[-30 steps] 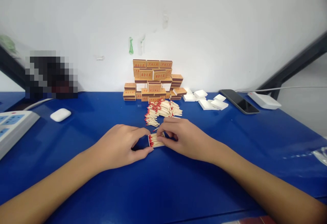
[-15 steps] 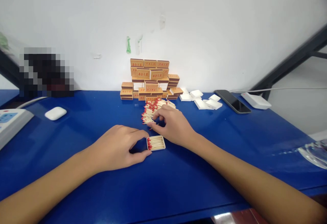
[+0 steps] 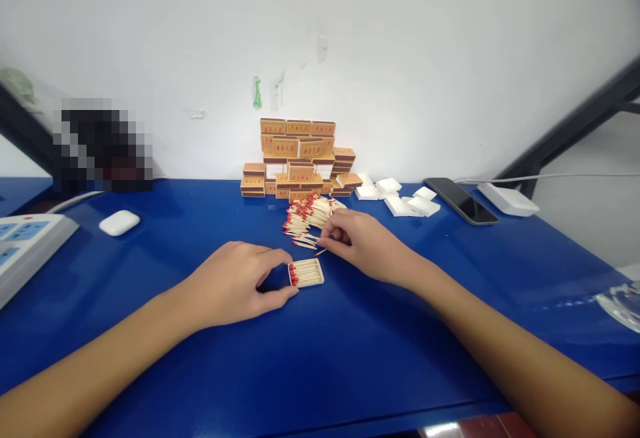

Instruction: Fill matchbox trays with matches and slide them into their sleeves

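My left hand (image 3: 250,285) grips the left end of a small white matchbox tray (image 3: 320,282) between thumb and forefinger. Inside the tray lies a row of matches (image 3: 307,273), red heads to the left. Beyond the tray, my right hand (image 3: 357,241) has thumb and forefinger pinched together at the near right edge of a loose match pile (image 3: 307,215). One match (image 3: 321,251) pokes out from under those fingertips, its red head pointing left; the rest of its stick is hidden by the hand.
Stacked matchboxes (image 3: 299,148) stand against the wall behind the pile. Several white empty trays (image 3: 400,206) lie to their right, near a phone (image 3: 463,201) and a white box (image 3: 507,199). On the left are a white earphone case (image 3: 119,223) and a power strip (image 3: 35,245).
My right hand has drawn back rightward from the pile, fingers now closer together, with a match at the fingertips. My left hand still holds the tray. The view has shifted slightly.
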Motion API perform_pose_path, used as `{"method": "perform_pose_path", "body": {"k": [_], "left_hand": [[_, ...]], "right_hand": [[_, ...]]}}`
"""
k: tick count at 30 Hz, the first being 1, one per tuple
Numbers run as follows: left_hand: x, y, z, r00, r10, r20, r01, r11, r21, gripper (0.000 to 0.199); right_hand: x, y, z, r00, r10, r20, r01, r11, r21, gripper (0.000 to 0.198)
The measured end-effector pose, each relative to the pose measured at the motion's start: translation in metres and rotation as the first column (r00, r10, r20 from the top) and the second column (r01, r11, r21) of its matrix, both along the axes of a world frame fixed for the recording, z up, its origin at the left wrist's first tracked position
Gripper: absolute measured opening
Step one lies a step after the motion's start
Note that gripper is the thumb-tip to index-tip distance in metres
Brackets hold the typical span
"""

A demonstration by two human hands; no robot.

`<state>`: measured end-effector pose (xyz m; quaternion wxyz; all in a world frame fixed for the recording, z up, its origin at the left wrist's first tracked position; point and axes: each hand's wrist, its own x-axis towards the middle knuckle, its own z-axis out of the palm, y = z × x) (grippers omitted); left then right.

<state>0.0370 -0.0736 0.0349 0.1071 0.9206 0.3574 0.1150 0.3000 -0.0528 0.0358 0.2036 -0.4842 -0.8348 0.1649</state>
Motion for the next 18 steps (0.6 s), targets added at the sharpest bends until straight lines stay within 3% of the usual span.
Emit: {"method": "perform_pose_path", "body": {"k": [8,18], "left_hand": [[-0.001,0.001,0.001,0.999,0.041,-0.005,-0.041,0.999,0.013,0.031],[-0.002,0.002,-0.002,1.0,0.01,-0.003,-0.01,1.0,0.002,0.03]], "right_hand": [[0.01,-0.01,0.017,0.979,0.2,-0.043,-0.204,0.971,-0.127,0.017],[-0.011,-0.031,0.011,0.951,0.241,0.193,-0.251,0.968,0.028,0.011]]}}
